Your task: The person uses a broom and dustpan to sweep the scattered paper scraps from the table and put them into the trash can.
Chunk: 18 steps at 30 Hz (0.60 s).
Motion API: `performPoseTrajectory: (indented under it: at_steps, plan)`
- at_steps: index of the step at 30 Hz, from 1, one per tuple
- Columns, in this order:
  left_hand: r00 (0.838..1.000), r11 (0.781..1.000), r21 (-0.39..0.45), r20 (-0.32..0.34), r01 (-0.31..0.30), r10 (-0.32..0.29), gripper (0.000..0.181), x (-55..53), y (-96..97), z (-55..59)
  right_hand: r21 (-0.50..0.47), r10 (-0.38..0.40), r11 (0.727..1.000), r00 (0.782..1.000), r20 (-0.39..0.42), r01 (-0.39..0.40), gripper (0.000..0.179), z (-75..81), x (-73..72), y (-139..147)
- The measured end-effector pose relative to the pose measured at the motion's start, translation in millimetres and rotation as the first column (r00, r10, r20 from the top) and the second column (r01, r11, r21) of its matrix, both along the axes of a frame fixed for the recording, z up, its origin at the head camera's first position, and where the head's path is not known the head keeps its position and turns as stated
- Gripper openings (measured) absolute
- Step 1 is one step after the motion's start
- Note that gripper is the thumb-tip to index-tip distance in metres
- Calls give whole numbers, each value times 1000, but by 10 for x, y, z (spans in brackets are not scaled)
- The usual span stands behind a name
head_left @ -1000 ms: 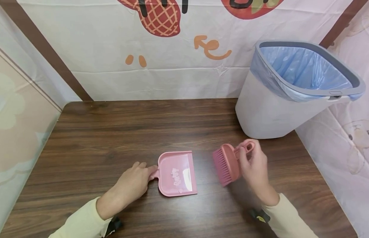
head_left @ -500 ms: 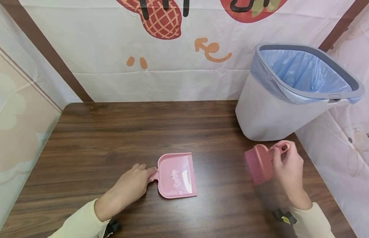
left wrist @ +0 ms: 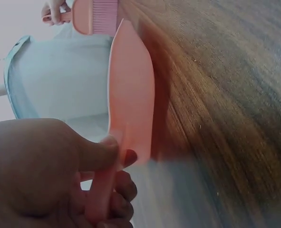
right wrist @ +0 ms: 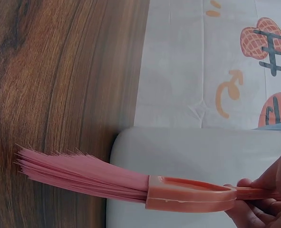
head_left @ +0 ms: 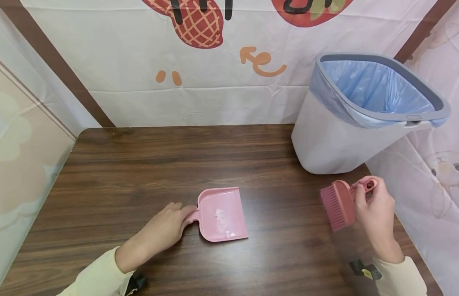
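Note:
My left hand (head_left: 164, 226) grips the short handle of a pink dustpan (head_left: 208, 205), thumb on top. Small pale scraps (head_left: 220, 218) lie in the pan, trailing toward its near front corner. In the left wrist view the dustpan (left wrist: 130, 80) is seen edge-on, with a dark shadow beside it on the wood. At the right my right hand (head_left: 377, 216) holds a pink hand brush (head_left: 343, 203) by its looped handle, bristles pointing left. The right wrist view shows the brush (right wrist: 192, 195) from the side, its bristles overlapping the tabletop and bin.
A white bin (head_left: 325, 144) with a grey rim and blue liner (head_left: 377, 88) stands at the table's back right corner, close behind the brush. The dark wooden table (head_left: 159, 160) meets a printed cloth (head_left: 133, 102) at the back, with more cloth at both sides.
My right hand has carried the brush rightward, away from the dustpan. The dustpan has tipped slightly in my left hand, and the scraps have spread toward its near front corner.

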<state>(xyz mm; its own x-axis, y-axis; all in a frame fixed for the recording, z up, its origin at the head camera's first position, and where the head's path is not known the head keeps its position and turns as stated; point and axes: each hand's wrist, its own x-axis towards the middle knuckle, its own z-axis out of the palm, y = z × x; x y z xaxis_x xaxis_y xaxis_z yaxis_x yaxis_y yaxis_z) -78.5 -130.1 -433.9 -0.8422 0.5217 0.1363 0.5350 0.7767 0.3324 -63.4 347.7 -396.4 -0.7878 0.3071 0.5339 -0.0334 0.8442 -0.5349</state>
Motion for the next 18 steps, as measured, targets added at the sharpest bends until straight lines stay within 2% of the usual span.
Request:
performPoseTrajectory:
  at_steps: [5, 9, 13, 18]
  plan:
    - [1000, 999, 32, 3, 12, -12, 19, -64, -11, 61, -12, -3, 1000, 1000, 0, 3, 10, -10, -10, 27]
    - [1000, 999, 34, 9, 27, -27, 21, -168, -27, 201, -18, -12, 1000, 1000, 3, 12, 11, -24, -20, 50]
    - [999, 999, 26, 23, 37, -37, 24, -334, -52, 460, -21, -12, 1000, 1000, 8, 12, 11, -29, -24, 46]
    - [995, 997, 29, 71, 72, -74, 24, -629, -45, 858, -18, -21, 1000, 1000, -2, 21, 11, -21, -29, 39]
